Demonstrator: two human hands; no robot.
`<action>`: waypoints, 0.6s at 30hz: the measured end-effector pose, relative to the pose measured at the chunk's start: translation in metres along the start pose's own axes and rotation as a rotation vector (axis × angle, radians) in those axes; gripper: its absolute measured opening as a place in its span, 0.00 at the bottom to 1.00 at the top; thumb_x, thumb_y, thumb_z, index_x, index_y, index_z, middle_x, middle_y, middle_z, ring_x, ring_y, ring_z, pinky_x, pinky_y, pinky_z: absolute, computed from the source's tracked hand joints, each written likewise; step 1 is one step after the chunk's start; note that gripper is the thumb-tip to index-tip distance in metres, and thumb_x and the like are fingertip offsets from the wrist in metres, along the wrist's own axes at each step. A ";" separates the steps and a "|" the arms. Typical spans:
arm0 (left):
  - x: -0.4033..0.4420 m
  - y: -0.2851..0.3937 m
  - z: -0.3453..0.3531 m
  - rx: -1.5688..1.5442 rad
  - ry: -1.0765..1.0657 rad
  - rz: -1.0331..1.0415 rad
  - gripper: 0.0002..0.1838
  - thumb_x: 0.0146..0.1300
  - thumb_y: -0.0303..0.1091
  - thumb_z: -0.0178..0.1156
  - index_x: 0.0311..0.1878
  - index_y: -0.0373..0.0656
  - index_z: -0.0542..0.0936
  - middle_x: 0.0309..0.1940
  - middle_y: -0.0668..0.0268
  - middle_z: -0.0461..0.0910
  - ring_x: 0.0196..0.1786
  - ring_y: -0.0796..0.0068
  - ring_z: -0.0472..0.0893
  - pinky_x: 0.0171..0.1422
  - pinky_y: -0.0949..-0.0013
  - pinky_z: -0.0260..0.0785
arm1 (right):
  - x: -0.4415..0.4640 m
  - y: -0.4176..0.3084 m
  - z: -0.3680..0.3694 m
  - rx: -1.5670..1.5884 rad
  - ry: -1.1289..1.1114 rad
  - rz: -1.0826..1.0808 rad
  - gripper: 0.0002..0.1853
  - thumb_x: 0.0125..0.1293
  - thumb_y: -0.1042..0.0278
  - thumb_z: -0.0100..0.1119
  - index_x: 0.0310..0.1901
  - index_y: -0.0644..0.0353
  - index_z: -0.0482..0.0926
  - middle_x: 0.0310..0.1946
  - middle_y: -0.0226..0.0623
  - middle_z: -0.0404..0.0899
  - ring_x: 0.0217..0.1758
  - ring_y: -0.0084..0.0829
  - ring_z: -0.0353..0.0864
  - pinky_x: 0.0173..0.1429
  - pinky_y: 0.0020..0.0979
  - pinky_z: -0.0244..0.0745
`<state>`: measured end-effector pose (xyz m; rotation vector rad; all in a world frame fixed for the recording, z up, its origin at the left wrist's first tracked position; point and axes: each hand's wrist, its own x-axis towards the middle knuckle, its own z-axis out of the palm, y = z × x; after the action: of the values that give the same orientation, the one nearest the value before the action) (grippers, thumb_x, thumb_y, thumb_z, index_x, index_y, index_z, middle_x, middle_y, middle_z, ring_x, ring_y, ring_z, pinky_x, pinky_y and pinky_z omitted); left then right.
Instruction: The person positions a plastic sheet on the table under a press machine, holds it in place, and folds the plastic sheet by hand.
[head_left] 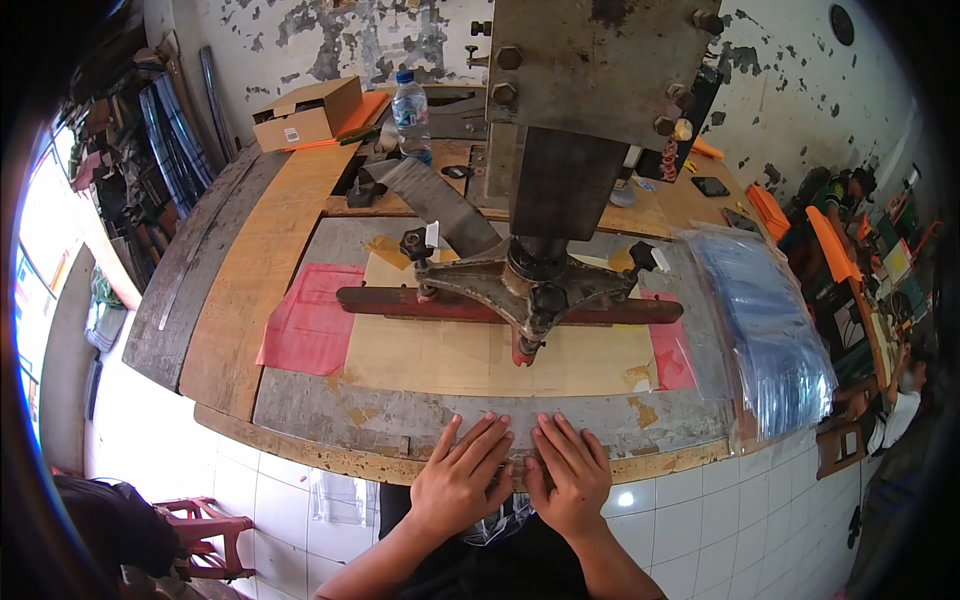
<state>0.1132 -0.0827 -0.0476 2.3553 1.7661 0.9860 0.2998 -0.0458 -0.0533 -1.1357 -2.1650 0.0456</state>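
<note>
Left hand (pixel 462 482) and right hand (pixel 573 478) both empty, palms down, fingers extended and slightly parted, lying side by side at the near edge of the grey metal plate (pixel 300 403). Plate sits on the worktop (pixel 235 290); surface scuffed, with torn brown patches near its corners. Press (pixel 536 262) stands over the middle of the plate: dark, worn casting with arms reaching left and right, black knobs, and one red-tipped arm pointing near. Long dull-red bar (pixel 455 306) crosses beneath it, paint rubbed; contact with the sheet below cannot be determined. Cream sheet (pixel 430 358), flat and rectangular, lies centrally under the bar, beyond the fingertips. Pink sheeting (pixel 308 315) shows at its left and right ends, creased at left. Glossy clear plastic sleeves (pixel 770 335) are stacked on the right.
</note>
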 end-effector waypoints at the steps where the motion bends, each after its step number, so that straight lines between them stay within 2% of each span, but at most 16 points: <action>1: 0.000 0.000 0.000 0.000 0.000 0.000 0.19 0.62 0.34 0.68 0.57 0.43 0.87 0.67 0.63 0.82 0.74 0.65 0.78 0.83 0.46 0.61 | 0.000 0.000 0.000 0.000 0.001 0.000 0.17 0.68 0.63 0.65 0.55 0.59 0.88 0.63 0.36 0.86 0.69 0.38 0.84 0.71 0.46 0.72; 3: -0.001 -0.001 0.001 -0.001 -0.001 -0.001 0.19 0.63 0.35 0.68 0.57 0.43 0.87 0.67 0.63 0.82 0.74 0.65 0.78 0.83 0.46 0.61 | 0.000 0.000 0.000 -0.001 0.002 0.000 0.17 0.68 0.63 0.65 0.55 0.59 0.88 0.63 0.36 0.86 0.69 0.37 0.84 0.71 0.46 0.72; 5: 0.000 -0.001 0.001 -0.001 -0.002 0.000 0.19 0.63 0.35 0.68 0.57 0.43 0.87 0.67 0.63 0.82 0.74 0.65 0.78 0.83 0.46 0.61 | 0.002 -0.003 -0.001 0.034 0.008 0.015 0.18 0.64 0.69 0.66 0.54 0.62 0.89 0.62 0.38 0.87 0.68 0.40 0.84 0.71 0.47 0.72; 15: 0.000 -0.001 0.000 0.001 -0.010 0.001 0.20 0.63 0.35 0.68 0.58 0.42 0.87 0.68 0.62 0.82 0.74 0.64 0.78 0.83 0.46 0.62 | 0.002 -0.002 -0.001 0.030 0.005 0.011 0.18 0.64 0.69 0.66 0.54 0.62 0.89 0.62 0.38 0.87 0.68 0.41 0.84 0.70 0.48 0.73; 18: -0.001 -0.001 0.001 -0.003 -0.006 0.000 0.20 0.63 0.35 0.68 0.58 0.42 0.87 0.68 0.63 0.82 0.74 0.64 0.78 0.83 0.46 0.62 | 0.000 0.000 0.000 -0.002 -0.001 0.001 0.17 0.68 0.63 0.65 0.55 0.59 0.88 0.63 0.36 0.86 0.69 0.37 0.84 0.70 0.46 0.73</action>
<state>0.1129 -0.0828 -0.0486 2.3544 1.7615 0.9802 0.2998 -0.0458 -0.0533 -1.1387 -2.1658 0.0446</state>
